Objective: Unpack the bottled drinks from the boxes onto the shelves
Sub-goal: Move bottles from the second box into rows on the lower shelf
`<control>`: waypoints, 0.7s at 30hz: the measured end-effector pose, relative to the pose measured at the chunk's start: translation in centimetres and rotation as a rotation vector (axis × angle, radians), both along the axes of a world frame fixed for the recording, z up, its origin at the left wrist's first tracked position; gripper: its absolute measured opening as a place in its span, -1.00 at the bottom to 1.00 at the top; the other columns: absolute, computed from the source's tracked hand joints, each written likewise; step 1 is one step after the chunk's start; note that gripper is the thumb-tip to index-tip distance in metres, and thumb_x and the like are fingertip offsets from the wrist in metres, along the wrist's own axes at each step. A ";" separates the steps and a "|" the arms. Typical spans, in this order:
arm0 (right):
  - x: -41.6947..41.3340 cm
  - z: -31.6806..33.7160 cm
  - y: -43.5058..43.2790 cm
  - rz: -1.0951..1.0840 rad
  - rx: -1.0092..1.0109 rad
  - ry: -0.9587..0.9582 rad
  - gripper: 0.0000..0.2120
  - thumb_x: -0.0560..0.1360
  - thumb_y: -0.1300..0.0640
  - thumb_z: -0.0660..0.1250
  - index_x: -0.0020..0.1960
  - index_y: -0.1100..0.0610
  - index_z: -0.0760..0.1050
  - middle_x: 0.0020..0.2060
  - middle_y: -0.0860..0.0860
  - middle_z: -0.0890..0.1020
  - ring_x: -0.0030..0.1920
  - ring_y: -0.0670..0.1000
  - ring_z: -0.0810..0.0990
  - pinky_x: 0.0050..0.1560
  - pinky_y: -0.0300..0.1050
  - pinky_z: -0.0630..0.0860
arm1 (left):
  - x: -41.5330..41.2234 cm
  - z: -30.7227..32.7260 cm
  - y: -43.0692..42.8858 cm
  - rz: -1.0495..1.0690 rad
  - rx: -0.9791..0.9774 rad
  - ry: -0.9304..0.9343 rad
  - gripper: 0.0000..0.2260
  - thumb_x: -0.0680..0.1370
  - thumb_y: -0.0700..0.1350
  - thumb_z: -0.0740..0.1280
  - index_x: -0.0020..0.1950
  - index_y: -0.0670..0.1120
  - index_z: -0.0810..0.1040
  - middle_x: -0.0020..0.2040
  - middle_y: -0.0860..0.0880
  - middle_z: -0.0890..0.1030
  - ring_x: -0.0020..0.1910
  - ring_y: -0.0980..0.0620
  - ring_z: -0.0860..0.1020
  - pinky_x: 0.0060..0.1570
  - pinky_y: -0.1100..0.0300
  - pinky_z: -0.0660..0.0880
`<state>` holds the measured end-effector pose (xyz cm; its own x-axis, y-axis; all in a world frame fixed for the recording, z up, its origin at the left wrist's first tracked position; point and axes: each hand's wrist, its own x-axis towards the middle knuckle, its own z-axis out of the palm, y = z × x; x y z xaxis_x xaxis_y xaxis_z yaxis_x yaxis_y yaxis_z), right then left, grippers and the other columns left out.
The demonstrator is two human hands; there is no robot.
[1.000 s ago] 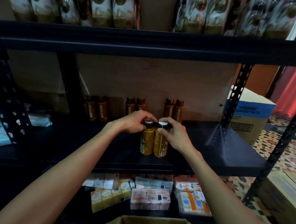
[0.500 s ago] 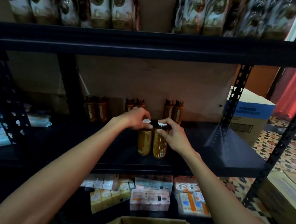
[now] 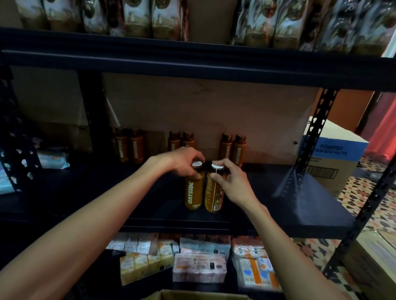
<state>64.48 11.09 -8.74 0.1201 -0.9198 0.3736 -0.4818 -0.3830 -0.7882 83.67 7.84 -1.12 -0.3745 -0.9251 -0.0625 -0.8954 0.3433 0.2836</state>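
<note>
Here, in the head view, the left grip (image 3: 184,161) curls round the neck of the left bottle (image 3: 193,191) and the right grip (image 3: 233,184) round the right bottle (image 3: 213,197), both upright side by side near the shelf's (image 3: 277,202) front edge; they are probably full, heavy, rigid and slick, and best held just below the cap.

1. Left forearm (image 3: 93,224): bare from the wrist to the lower frame edge. Slender build, smooth surface.
2. Right forearm (image 3: 290,250): likewise bare from the wrist to the frame edge, of the same slender build.
3. Left grip (image 3: 184,160): bare hand; the back and knuckles are in view.
4. Right grip (image 3: 232,182): bare hand; the thumb and fingers are in view, and the nails appear short and plain.
5. Both wrists: bare. Finer surface detail cannot be told in the dim light.
</note>
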 end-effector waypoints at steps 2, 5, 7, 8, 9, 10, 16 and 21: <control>0.0 0.0 -0.1 0.004 -0.005 -0.004 -0.77 0.57 0.10 0.42 0.21 -0.02 0.53 -0.37 -0.04 0.49 -0.53 -0.19 0.40 -0.45 -0.37 0.35 | -0.1 -0.1 -0.1 0.020 0.002 -0.015 -0.44 0.50 -0.08 0.48 0.47 0.03 0.39 0.47 -0.08 0.37 0.41 -0.10 0.40 0.34 -0.03 0.44; -0.1 -0.1 -0.3 0.002 -0.020 0.010 -0.77 0.57 0.09 0.43 0.21 -0.04 0.54 -0.34 -0.08 0.50 -0.50 -0.18 0.40 -0.41 -0.35 0.36 | -0.2 -0.1 -0.1 0.031 0.001 0.011 -0.47 0.49 -0.06 0.50 0.43 0.02 0.43 0.42 -0.07 0.42 0.37 -0.08 0.44 0.29 0.03 0.47; -0.2 0.0 -0.4 0.011 -0.024 0.022 -0.75 0.56 0.08 0.44 0.23 -0.05 0.55 -0.28 -0.10 0.53 -0.48 -0.18 0.40 -0.37 -0.35 0.36 | -0.2 -0.1 -0.1 0.029 -0.001 0.025 -0.47 0.49 -0.06 0.49 0.43 0.01 0.44 0.41 -0.07 0.44 0.36 -0.07 0.44 0.25 0.05 0.46; -0.3 0.2 -0.6 0.023 -0.019 0.029 -0.73 0.56 0.08 0.44 0.25 -0.05 0.56 -0.21 -0.10 0.56 -0.44 -0.20 0.42 -0.35 -0.37 0.37 | -0.2 -0.1 0.0 0.032 -0.004 0.026 -0.47 0.49 -0.07 0.49 0.43 0.01 0.43 0.41 -0.07 0.43 0.37 -0.08 0.44 0.25 0.05 0.45; -0.5 0.4 -0.7 0.036 -0.012 0.040 -0.71 0.56 0.08 0.44 0.27 -0.05 0.57 -0.09 -0.09 0.59 -0.35 -0.23 0.47 -0.28 -0.40 0.39 | -0.2 -0.1 0.0 0.034 -0.005 0.027 -0.47 0.49 -0.07 0.49 0.43 0.01 0.43 0.42 -0.07 0.43 0.37 -0.08 0.43 0.26 0.04 0.44; -0.7 0.6 -1.0 0.045 -0.004 0.057 -0.70 0.56 0.09 0.44 0.29 -0.05 0.58 0.08 -0.09 0.60 -0.17 -0.25 0.53 -0.13 -0.43 0.42 | -0.1 -0.1 -0.1 0.036 -0.004 0.027 -0.47 0.49 -0.06 0.50 0.43 0.01 0.44 0.42 -0.07 0.43 0.37 -0.09 0.43 0.28 0.03 0.45; -1.5 1.9 -1.9 0.035 0.037 0.155 -0.68 0.52 -0.01 0.47 0.27 -0.05 0.63 0.23 -0.12 0.50 0.28 -0.10 0.47 0.28 -0.16 0.41 | -0.2 -0.1 -0.3 0.036 0.013 0.046 -0.49 0.47 -0.07 0.52 0.39 0.02 0.47 0.39 -0.06 0.46 0.35 -0.07 0.44 0.26 0.03 0.45; -0.9 1.7 -2.1 -0.028 -0.011 0.197 -0.73 0.49 -0.04 0.50 0.18 -0.09 0.64 0.09 -0.10 0.50 0.18 0.02 0.49 0.19 -0.10 0.48 | -0.5 0.1 -0.2 0.040 0.023 0.039 -0.50 0.47 -0.08 0.51 0.38 0.01 0.47 0.40 -0.06 0.45 0.36 -0.08 0.43 0.25 0.04 0.44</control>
